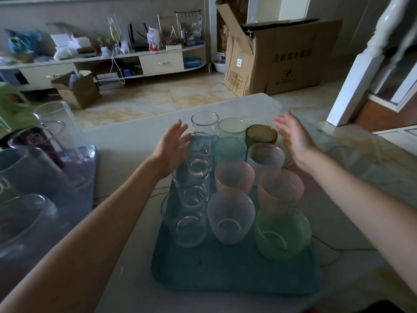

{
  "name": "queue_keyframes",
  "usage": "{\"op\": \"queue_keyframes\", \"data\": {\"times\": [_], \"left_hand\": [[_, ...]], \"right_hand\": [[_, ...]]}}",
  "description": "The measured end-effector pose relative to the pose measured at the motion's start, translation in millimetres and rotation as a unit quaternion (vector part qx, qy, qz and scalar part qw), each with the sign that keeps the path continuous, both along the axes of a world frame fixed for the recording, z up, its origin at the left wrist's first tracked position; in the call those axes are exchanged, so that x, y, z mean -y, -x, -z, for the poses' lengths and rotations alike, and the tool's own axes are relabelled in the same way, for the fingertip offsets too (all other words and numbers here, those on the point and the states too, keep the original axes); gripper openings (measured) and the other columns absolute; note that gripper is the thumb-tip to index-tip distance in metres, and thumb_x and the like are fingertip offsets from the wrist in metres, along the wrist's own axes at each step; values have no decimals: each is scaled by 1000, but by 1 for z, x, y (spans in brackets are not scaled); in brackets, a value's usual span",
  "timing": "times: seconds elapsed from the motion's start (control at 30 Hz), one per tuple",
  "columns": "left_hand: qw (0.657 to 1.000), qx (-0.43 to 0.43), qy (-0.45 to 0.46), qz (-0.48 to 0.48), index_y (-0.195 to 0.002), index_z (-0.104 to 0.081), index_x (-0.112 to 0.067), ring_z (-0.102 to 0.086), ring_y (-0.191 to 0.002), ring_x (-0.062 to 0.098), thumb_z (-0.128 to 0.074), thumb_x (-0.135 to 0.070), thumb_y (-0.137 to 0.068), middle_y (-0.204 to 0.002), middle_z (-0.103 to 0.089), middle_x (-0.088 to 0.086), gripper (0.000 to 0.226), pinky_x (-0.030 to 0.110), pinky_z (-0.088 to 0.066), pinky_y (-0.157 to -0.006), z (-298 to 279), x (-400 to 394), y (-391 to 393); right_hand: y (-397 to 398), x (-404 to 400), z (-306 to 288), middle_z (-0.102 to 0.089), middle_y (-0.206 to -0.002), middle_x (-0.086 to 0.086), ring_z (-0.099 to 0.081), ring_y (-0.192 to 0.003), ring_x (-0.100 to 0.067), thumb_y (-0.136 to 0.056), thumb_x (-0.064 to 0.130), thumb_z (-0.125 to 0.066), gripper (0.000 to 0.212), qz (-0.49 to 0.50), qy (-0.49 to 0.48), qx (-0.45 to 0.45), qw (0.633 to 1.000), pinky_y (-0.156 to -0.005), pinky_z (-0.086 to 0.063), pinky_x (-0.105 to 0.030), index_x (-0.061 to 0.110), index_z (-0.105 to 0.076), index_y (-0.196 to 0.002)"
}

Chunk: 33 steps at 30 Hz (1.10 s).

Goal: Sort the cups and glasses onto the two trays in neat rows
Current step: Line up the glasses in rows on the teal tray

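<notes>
Glasses all upright, mouths up, on teal tray (234, 276) mid-tabletop (126, 245): clear tumblers (191, 222) in left column, coloured textured cups (232, 216) in two columns beside. Left hand (172, 146) against tall clear glass (200, 152), fingers straight. Right hand (294, 137) spread, holding nothing. Second tray (85, 190) with clear glasses far left.

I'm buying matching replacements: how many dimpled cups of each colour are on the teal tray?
Green cups: 2
Orange cups: 2
Frosted clear cups: 2
Blue cup: 1
Amber cup: 1
Total: 8
</notes>
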<state>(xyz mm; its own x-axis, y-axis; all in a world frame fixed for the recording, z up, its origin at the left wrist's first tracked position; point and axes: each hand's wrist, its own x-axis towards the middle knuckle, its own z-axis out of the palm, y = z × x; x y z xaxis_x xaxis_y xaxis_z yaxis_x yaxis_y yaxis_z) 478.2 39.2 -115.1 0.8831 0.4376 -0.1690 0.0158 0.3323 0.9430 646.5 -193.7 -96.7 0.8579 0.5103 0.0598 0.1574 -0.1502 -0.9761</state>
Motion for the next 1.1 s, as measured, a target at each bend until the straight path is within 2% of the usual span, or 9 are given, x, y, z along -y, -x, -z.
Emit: {"op": "queue_keyframes", "data": {"times": [0.2,0.33,0.43,0.53,0.63,0.73,0.8,0.93,1.1], "left_hand": [[993,-71,-97,2,-138,-38,-22,-50,-119,24,-44,-46,-91,-146,-40,6,53,31,-43,-89,-18,11,14],[977,-63,-198,-38,-138,-36,-30,-36,-131,28,-46,-37,-93,-148,-35,6,46,36,-37,-98,-37,11,4],[948,-88,-304,-35,-126,-51,-26,-47,-115,23,-47,-30,-94,-130,-49,7,32,36,-42,-91,-47,15,-8],[918,-127,-375,-36,-112,-61,-18,-50,-82,12,-49,-28,-93,-109,-57,1,24,25,-42,-67,-50,18,-18],[919,-152,-360,-41,-101,-64,-15,-47,-75,17,-49,-26,-93,-94,-55,3,20,27,-39,-64,-49,18,-22],[928,-147,-341,-45,-90,-63,-17,-44,-66,19,-51,-26,-93,-94,-54,10,16,24,-39,-53,-51,17,-22],[922,-153,-352,-47,-81,-61,-18,-48,-71,21,-54,-29,-91,-97,-59,9,16,29,-47,-57,-52,15,-22],[921,-159,-349,-70,-81,-56,-13,-56,-79,25,-61,-32,-87,-101,-64,10,21,49,-53,-87,-54,14,-22],[921,-152,-349,-86,-86,-56,-8,-61,-83,34,-63,-31,-86,-112,-65,19,24,56,-51,-88,-54,16,-18]], "right_hand": [[17,3,-31,-54,-135,1,-47,-124,-12,-100,24,-40,31,-47,93,177,979,-97,-36,-25,17,-57,-125],[14,-7,-35,-57,-133,1,-58,-113,-32,-98,19,-44,28,-78,204,253,942,-97,-48,-44,23,-59,-121],[10,-16,-30,-59,-130,-1,-60,-109,-32,-96,26,-47,24,-105,270,240,927,-96,-48,-46,29,-60,-116],[9,-27,-26,-59,-130,-1,-56,-116,-25,-96,28,-47,24,-107,279,250,921,-99,-45,-43,31,-59,-117],[10,-38,-30,-64,-122,2,-61,-107,-27,-96,36,-44,22,-99,294,280,908,-95,-46,-45,39,-60,-112],[11,-51,-36,-64,-120,6,-54,-113,-25,-95,44,-46,23,-121,327,289,892,-106,-31,-53,39,-65,-106],[13,-57,-37,-65,-112,8,-53,-112,-24,-93,47,-50,22,-147,346,286,881,-108,-23,-58,38,-67,-103],[16,-63,-38,-66,-116,11,-52,-114,-21,-89,46,-56,20,-153,347,288,879,-109,-20,-59,38,-68,-103],[16,-64,-38,-66,-119,10,-52,-117,-21,-90,41,-56,20,-155,342,302,876,-110,-20,-58,37,-68,-106]]}}
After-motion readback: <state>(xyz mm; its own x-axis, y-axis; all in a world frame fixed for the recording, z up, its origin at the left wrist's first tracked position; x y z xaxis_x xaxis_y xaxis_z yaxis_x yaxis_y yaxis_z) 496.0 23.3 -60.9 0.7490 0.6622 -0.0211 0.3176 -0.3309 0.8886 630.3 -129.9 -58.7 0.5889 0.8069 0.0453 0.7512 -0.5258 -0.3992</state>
